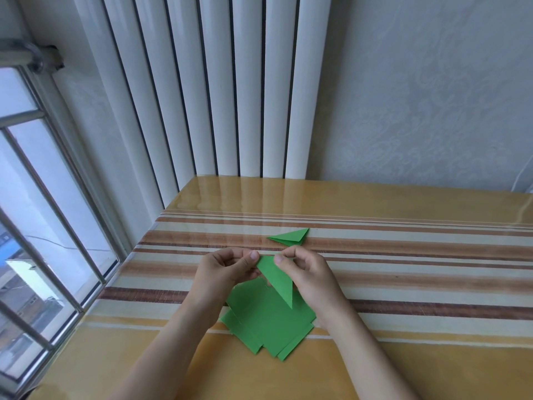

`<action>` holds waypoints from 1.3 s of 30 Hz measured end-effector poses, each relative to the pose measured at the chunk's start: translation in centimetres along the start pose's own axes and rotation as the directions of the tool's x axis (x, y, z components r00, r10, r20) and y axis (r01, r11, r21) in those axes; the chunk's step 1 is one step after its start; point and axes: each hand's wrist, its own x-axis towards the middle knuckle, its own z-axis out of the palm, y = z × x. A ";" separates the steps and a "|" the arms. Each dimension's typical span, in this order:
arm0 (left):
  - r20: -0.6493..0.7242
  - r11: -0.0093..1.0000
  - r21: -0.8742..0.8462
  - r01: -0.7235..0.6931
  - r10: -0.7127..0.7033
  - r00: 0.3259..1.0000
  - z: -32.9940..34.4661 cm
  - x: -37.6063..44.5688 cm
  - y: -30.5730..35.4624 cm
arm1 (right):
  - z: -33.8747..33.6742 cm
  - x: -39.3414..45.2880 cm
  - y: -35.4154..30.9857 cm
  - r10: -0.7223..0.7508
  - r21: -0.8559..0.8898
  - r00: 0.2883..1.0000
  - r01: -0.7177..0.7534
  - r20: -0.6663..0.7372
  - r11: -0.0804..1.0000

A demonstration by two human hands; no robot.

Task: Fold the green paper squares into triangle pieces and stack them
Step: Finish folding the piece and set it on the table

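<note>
While both hands work above the desk (418,327), a folded green triangle (275,280) is held between them, lifted clear of the pile of green squares (265,321) lying just beneath and slightly nearer. The left hand (223,269) pinches the triangle's far left corner between thumb and curled fingers, and the right hand (307,274) pinches the far edge just beside it, its fingers curled round the right side of the paper. From that grip the triangle's long point hangs down toward the near side, over the pile.

Thin paper like this should be very light and limp, easy to crease and easy to crumple, so it is best taken by the corners or along a folded edge with fingertips only, as is being done. The glossy desk cover probably lets loose sheets slide, so the pile may shift if brushed.

One finished triangle piece (290,237) already lies on the striped cloth farther away, a little to the right of the hands and apart from them. The pile of squares overlaps untidily, corners fanned out.
</note>
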 end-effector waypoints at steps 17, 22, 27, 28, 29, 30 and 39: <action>0.117 0.971 0.233 -0.052 0.025 0.993 0.6 -0.1 -0.1 | -0.1 0.4 0.6 -0.089 -0.104 0.996 0.086 -0.026 0.991; 0.109 0.975 0.217 -0.051 0.028 0.994 0.5 -0.1 -0.2 | 0.0 0.3 0.7 -0.089 -0.112 0.996 0.086 -0.024 0.990; 0.074 0.983 0.164 -0.086 0.075 0.994 0.4 0.2 -0.4 | -0.5 0.3 0.2 -0.083 -0.072 0.994 0.078 -0.074 0.994; 0.065 0.985 0.151 -0.087 0.078 0.995 0.4 0.2 -0.4 | -0.6 0.3 0.2 -0.078 -0.070 0.993 0.072 -0.089 0.995; 0.059 0.986 0.141 -0.088 0.080 0.995 0.4 0.3 -0.4 | -0.6 0.4 0.3 -0.072 -0.070 0.993 0.065 -0.098 0.995; 0.056 0.987 0.134 -0.091 0.084 0.995 0.4 0.3 -0.5 | -0.6 0.4 0.3 -0.070 -0.070 0.993 0.063 -0.100 0.996; -0.062 0.995 0.008 -0.100 0.100 0.993 0.1 0.8 -0.7 | -0.6 0.3 0.3 0.048 -0.058 0.989 -0.040 0.140 0.998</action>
